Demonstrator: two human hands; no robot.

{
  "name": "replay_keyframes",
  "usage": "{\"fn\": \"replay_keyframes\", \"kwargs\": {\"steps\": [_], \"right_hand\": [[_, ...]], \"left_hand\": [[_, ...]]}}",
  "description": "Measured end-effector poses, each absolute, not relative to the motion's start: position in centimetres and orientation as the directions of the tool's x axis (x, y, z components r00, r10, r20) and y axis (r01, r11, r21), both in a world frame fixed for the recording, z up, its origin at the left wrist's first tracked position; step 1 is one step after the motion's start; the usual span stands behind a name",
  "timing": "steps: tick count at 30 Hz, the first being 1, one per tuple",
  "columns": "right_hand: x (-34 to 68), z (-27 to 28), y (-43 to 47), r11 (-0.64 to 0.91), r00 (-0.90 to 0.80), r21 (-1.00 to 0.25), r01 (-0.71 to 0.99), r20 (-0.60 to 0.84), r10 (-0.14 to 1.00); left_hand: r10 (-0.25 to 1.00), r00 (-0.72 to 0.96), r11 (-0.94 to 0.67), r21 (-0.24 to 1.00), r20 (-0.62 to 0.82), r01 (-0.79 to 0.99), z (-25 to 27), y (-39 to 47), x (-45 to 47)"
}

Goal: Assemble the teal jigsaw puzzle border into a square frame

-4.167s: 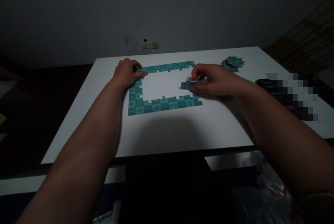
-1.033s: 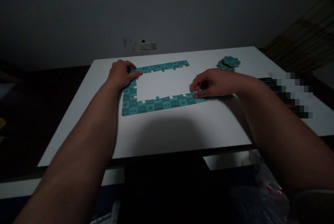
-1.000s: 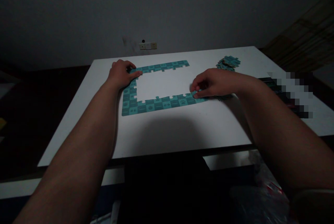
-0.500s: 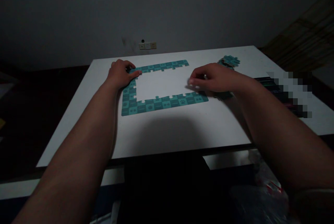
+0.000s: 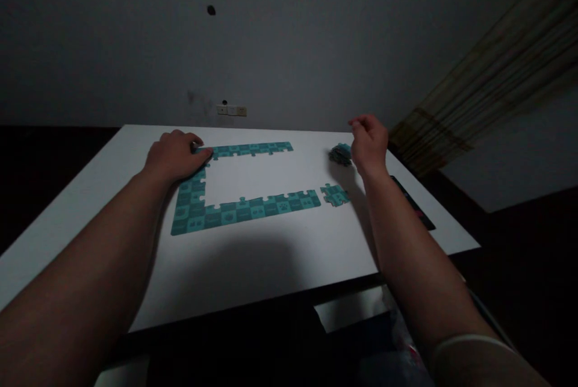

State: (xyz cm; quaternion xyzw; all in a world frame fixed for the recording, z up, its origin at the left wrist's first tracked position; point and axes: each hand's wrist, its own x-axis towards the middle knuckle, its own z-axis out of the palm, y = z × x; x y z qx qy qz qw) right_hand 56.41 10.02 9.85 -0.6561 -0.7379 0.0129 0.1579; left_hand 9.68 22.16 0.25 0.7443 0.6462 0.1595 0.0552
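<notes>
A teal checkered jigsaw border point(image 5: 253, 211) lies on the white table, made up of a far strip, a left side and a near strip, with its right side open. My left hand point(image 5: 175, 157) rests on the far left corner of it, thumb stretched over the strip and apart from the fingers. Raised beside a small pile of puzzle pieces point(image 5: 339, 157), my right hand point(image 5: 371, 141) has its fingers curled together; whether anything is between them is hidden. More teal puzzle pieces point(image 5: 335, 194) lie just right of the near strip.
A dark printed card point(image 5: 410, 203) lies at the table's right side, partly behind my right forearm. The white table point(image 5: 253, 260) ends at a near edge, with a pale surface and clear plastic below it. Wall sockets point(image 5: 232, 111) are behind, and a striped curtain point(image 5: 451, 110) hangs at the right.
My right hand has moved from the near strip's right end to the far right, up beside the pile. My left hand stays on the corner. The view has shifted right and tilted up.
</notes>
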Motion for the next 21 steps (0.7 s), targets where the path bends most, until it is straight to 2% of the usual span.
{"fn": "replay_keyframes", "kwargs": {"steps": [4,7,13,15,17,19,21], "right_hand": [[58.3,7.2,10.9,-0.085,0.153,-0.219,0.972,0.316,0.936],[58.5,5.5,11.7,-0.254,0.318,-0.224,0.941,0.323,0.891],[59.0,5.6,12.3,-0.16,0.321,-0.358,0.92,0.452,0.832],[59.2,6.1,12.2,-0.128,0.322,-0.416,0.901,0.441,0.838],[59.2,6.7,11.6,-0.045,0.211,-0.453,0.891,0.322,0.923],[59.2,7.2,10.6,0.059,-0.026,-0.476,0.877,0.075,0.997],[59.1,7.6,9.4,0.119,-0.235,-0.485,0.866,-0.187,0.954]], "left_hand": [[0.986,0.09,-0.121,0.228,0.141,0.966,1.1,20.9,10.8],[0.989,0.123,-0.135,0.182,0.077,0.974,1.3,20.5,11.4],[0.994,0.104,-0.107,0.178,0.027,0.978,0.9,20.7,11.6],[0.993,0.118,-0.121,0.185,0.026,0.975,0.8,20.8,11.4],[0.992,0.122,-0.125,0.187,0.027,0.974,0.9,20.8,11.3],[0.992,0.125,-0.128,0.188,0.029,0.974,1.0,20.8,11.2],[0.989,0.146,-0.147,0.194,0.022,0.97,1.1,20.7,11.1]]}}
